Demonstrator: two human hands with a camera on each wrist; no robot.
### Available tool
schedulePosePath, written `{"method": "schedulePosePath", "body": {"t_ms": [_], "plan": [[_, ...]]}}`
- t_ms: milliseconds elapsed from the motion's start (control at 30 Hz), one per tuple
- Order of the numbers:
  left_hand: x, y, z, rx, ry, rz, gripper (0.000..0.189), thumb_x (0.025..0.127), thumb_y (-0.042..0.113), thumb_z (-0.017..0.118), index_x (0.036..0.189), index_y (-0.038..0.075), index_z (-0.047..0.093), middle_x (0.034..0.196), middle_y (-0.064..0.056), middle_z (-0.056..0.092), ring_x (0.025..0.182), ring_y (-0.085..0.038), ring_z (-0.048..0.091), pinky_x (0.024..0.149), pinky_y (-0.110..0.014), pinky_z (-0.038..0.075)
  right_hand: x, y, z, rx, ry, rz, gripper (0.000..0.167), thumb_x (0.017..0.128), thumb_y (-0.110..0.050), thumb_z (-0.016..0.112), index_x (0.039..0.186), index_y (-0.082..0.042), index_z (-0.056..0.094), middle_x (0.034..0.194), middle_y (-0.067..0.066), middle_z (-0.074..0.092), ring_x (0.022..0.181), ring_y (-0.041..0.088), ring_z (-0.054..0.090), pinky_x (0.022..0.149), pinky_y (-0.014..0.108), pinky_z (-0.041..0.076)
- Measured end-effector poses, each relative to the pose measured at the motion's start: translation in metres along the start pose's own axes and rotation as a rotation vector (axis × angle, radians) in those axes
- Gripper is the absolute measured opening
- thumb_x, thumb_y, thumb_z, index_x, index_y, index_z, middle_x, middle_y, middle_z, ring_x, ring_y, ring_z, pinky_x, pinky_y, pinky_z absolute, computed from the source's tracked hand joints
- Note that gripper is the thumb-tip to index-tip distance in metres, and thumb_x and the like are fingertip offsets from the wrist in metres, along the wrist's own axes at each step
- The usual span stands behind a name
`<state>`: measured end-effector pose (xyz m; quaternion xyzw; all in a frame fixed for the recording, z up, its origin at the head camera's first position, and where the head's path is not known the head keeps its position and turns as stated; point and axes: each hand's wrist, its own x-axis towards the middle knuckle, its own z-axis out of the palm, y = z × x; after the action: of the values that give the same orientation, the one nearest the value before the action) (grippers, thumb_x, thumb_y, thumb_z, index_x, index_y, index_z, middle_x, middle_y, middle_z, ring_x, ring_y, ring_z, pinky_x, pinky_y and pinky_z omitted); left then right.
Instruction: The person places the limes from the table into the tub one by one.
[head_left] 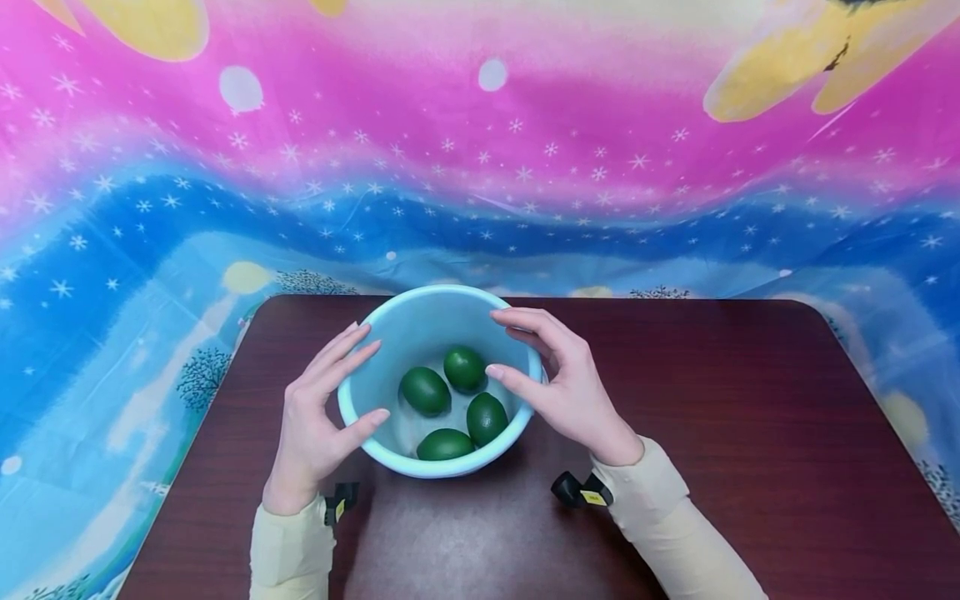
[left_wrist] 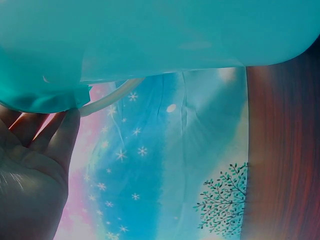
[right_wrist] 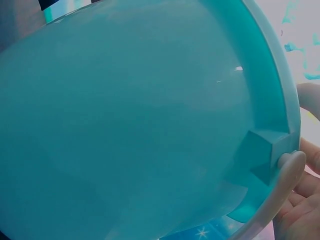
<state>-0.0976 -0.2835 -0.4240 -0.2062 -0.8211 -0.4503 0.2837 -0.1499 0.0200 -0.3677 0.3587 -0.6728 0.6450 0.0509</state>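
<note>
A light-blue plastic bucket [head_left: 442, 468] stands on the table, with several dark green, oval, lime-like fruits [head_left: 424, 392] lying on its bottom. My left hand [head_left: 318, 425] is at the bucket's left rim, fingers loosely extended and thumb reaching over the opening. Opposite it, my right hand [head_left: 566, 383] spans the right rim, its fingers and thumb spread above the inside. Neither hand touches the fruits. The right wrist view has the bucket's outer wall [right_wrist: 125, 115] up close, with the pale handle [right_wrist: 287, 180] joined below the rim beside the right fingers.
The dark brown wooden table [head_left: 720, 417] extends to both sides of the bucket. Behind it hangs a pink and blue cloth [head_left: 420, 167] printed with snowflakes. A black wrist device [head_left: 577, 490] is strapped at the right cuff, and another [head_left: 341, 502] at the left.
</note>
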Motion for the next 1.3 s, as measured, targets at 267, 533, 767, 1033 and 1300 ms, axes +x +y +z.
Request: {"method": "schedulePosePath", "body": {"t_ms": [267,533,767,1033,1300], "plan": [[0.000,0.001,0.000,-0.003,-0.002,-0.005,0.067,0.083,0.046,0.081,0.134,0.005,0.068,0.144,-0.012,0.057,0.141,-0.036,0.043,0.108,-0.029,0.041,-0.002,-0.002,-0.002,0.010,0.029,-0.017,0.053,0.083,0.019,0.072,0.133,0.011,0.057,0.135,0.021,0.058,0.124,0.037,0.056,0.106,0.049,0.044],[0.001,0.001,0.000,-0.004,0.002,0.003,0.067,0.083,0.046,0.081,0.133,0.004,0.068,0.144,-0.013,0.057,0.139,-0.040,0.044,0.108,-0.029,0.041,-0.003,0.002,-0.009,0.010,0.079,-0.029,0.052,0.084,0.017,0.072,0.134,0.009,0.057,0.134,0.021,0.059,0.122,0.044,0.057,0.106,0.048,0.044],[0.000,0.002,0.000,0.003,-0.001,-0.002,0.068,0.084,0.050,0.079,0.133,0.004,0.068,0.144,-0.013,0.057,0.140,-0.038,0.044,0.107,-0.028,0.041,-0.010,0.021,-0.016,0.003,0.101,-0.006,0.057,0.086,0.014,0.073,0.138,-0.005,0.060,0.137,0.009,0.060,0.124,0.034,0.059,0.107,0.043,0.045],[0.000,0.002,0.000,-0.003,-0.005,-0.006,0.067,0.083,0.046,0.081,0.133,0.004,0.068,0.144,-0.013,0.057,0.141,-0.035,0.043,0.107,-0.028,0.041,-0.010,0.022,-0.018,-0.001,0.112,-0.014,0.057,0.086,0.016,0.072,0.139,-0.002,0.059,0.137,0.015,0.059,0.123,0.037,0.059,0.106,0.046,0.045],[0.000,0.002,0.000,-0.002,-0.004,-0.009,0.067,0.084,0.048,0.079,0.134,0.005,0.068,0.144,-0.013,0.057,0.141,-0.035,0.043,0.107,-0.028,0.042,-0.007,0.002,-0.018,-0.014,0.120,0.004,0.050,0.086,0.019,0.069,0.133,0.011,0.056,0.134,0.021,0.059,0.122,0.038,0.059,0.106,0.048,0.044]]}}
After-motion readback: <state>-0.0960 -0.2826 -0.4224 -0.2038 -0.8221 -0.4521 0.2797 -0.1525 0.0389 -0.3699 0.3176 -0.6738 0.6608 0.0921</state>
